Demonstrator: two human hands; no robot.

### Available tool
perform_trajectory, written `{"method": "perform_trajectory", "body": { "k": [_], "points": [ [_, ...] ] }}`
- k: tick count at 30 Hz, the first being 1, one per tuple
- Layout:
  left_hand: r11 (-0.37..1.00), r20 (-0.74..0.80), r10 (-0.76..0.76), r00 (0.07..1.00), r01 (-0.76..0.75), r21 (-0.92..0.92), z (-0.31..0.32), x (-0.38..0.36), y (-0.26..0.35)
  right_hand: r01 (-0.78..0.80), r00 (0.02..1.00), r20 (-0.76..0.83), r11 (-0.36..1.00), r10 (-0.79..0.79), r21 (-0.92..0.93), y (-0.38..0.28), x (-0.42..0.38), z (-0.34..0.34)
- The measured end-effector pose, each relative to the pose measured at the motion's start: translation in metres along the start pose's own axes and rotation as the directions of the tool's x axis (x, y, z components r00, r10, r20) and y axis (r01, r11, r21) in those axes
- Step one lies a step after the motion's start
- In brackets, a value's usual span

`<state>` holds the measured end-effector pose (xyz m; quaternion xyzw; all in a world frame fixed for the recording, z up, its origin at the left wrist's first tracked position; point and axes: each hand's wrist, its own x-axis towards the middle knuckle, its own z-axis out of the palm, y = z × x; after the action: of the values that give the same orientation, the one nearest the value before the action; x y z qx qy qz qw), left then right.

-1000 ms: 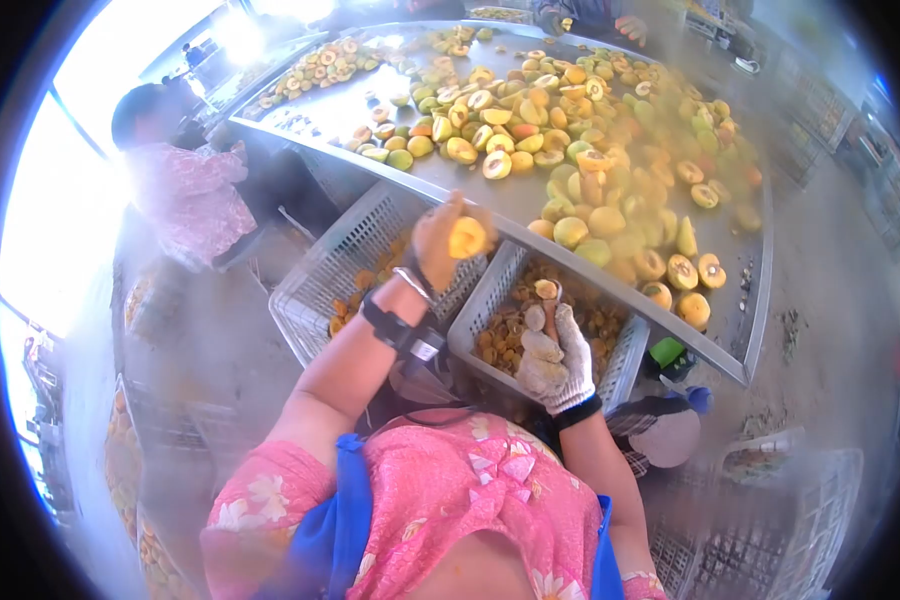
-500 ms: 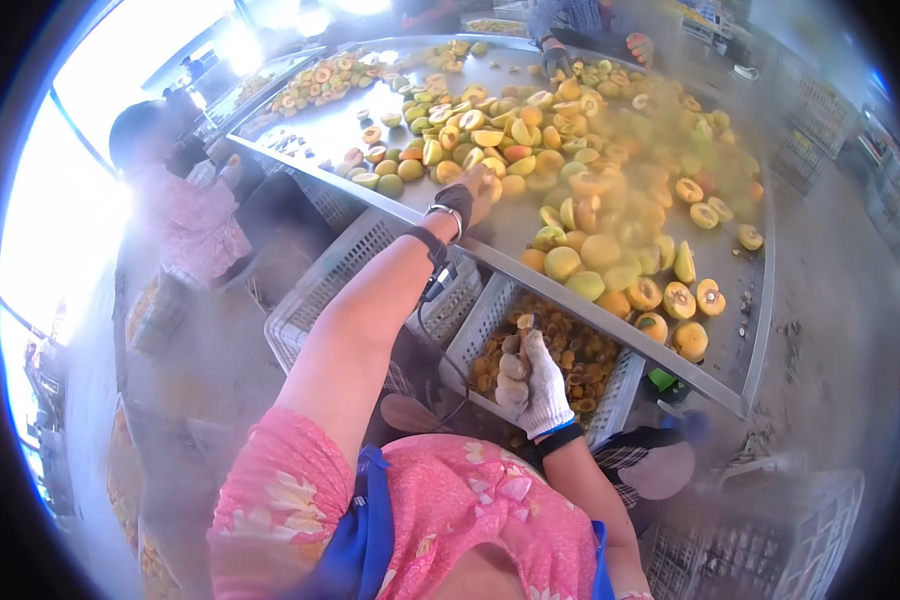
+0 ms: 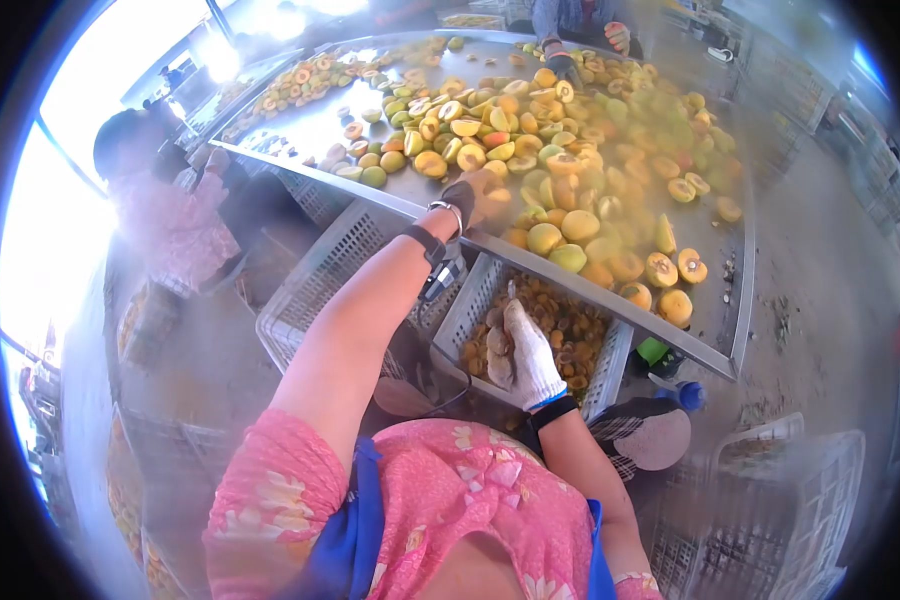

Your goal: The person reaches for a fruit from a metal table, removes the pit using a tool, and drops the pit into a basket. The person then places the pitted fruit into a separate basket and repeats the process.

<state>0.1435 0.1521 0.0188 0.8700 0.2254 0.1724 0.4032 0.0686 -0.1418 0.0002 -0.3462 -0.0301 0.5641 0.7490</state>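
My left hand (image 3: pixel 478 196), in a dark covering with a bracelet at the wrist, reaches over the near edge of the metal table (image 3: pixel 580 275). It is among yellow-green halved fruits that look like peaches (image 3: pixel 543 238); its fingers are blurred against the fruit, so a grip is not visible. My right hand (image 3: pixel 522 352) wears a white knitted glove and is closed around a small tool (image 3: pixel 511 290) whose shiny metal tip points up. Below that hand sits a crate (image 3: pixel 457 318) of small brownish-orange pieces.
Another person's gloved hand (image 3: pixel 558 62) is in the fruit at the far side. A seated person (image 3: pixel 165 215) is at the left. Pale plastic crates (image 3: pixel 355 235) stand under the table, with more crates (image 3: pixel 800 500) at lower right. A blue object (image 3: pixel 688 395) lies near the table corner.
The view has shifted slightly. My left hand stays at the fruit by the table edge. The brownish bit at the tool's end is gone, and the metal tip shows.
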Motion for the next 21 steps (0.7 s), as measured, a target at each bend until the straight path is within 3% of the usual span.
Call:
{"method": "perform_trajectory", "body": {
  "k": [1,2,4,5,6,8,9,11,13,14,17,18,19,20,21],
  "points": [
    [0.948,0.073,0.177,0.981,-0.190,0.254,-0.001,-0.007,-0.002,0.043,0.999,-0.022,0.998,-0.045,-0.048,-0.001,-0.001,0.000],
    [0.977,0.118,0.134,0.984,-0.151,0.152,-0.002,-0.017,0.009,0.085,0.995,-0.042,0.992,-0.089,-0.098,-0.002,-0.003,0.000],
    [0.926,0.036,0.003,0.999,0.010,-0.379,-0.002,-0.050,0.039,0.162,0.982,-0.067,0.967,-0.179,-0.198,-0.005,-0.006,0.003],
    [0.785,0.022,-0.078,0.997,0.075,-0.615,-0.001,-0.071,0.055,0.214,0.967,-0.080,0.942,-0.242,-0.257,-0.007,-0.008,0.008],
    [0.657,-0.066,-0.090,0.994,0.010,-0.754,0.003,-0.086,0.066,0.262,0.949,-0.088,0.912,-0.303,-0.315,-0.008,-0.010,0.013],
    [0.350,-0.020,-0.144,0.989,0.032,-0.936,0.015,-0.104,0.057,0.344,0.912,-0.056,0.832,-0.407,-0.436,-0.009,-0.012,0.015],
    [0.174,0.010,-0.163,0.987,0.039,-0.984,0.020,-0.112,0.051,0.380,0.889,-0.039,0.783,-0.457,-0.492,-0.010,-0.013,0.016],
    [0.028,0.124,-0.119,0.985,0.128,-0.991,0.022,-0.131,0.053,0.467,0.823,-0.008,0.683,-0.569,-0.562,-0.002,-0.005,0.013],
    [-0.095,0.189,-0.147,0.971,0.176,-0.980,0.026,-0.149,0.067,0.403,0.869,0.017,0.686,-0.495,-0.606,-0.006,-0.010,0.007],
    [-0.072,0.148,-0.186,0.971,0.137,-0.988,0.029,-0.157,0.077,0.392,0.868,0.021,0.661,-0.496,-0.640,-0.005,-0.009,0.005],
    [0.302,0.073,-0.013,0.997,0.073,-0.950,0.038,-0.173,0.068,0.448,0.811,0.074,0.533,-0.581,-0.718,0.001,0.002,-0.007],
    [-0.075,0.252,-0.067,0.966,0.247,-0.966,0.037,-0.174,0.066,0.435,0.802,0.077,0.489,-0.593,-0.756,0.000,0.003,-0.009],
    [0.270,0.093,-0.035,0.995,0.099,-0.958,0.042,-0.173,0.057,0.420,0.793,0.081,0.444,-0.604,-0.791,-0.002,0.001,-0.007],
    [0.576,-0.049,0.050,0.998,-0.069,-0.815,0.051,-0.171,0.043,0.412,0.795,0.077,0.442,-0.602,-0.797,-0.003,-0.002,-0.004],
    [0.686,-0.101,0.101,0.990,-0.143,-0.714,0.060,-0.168,0.029,0.403,0.797,0.072,0.439,-0.599,-0.803,-0.005,-0.005,-0.001]
  ]
}}
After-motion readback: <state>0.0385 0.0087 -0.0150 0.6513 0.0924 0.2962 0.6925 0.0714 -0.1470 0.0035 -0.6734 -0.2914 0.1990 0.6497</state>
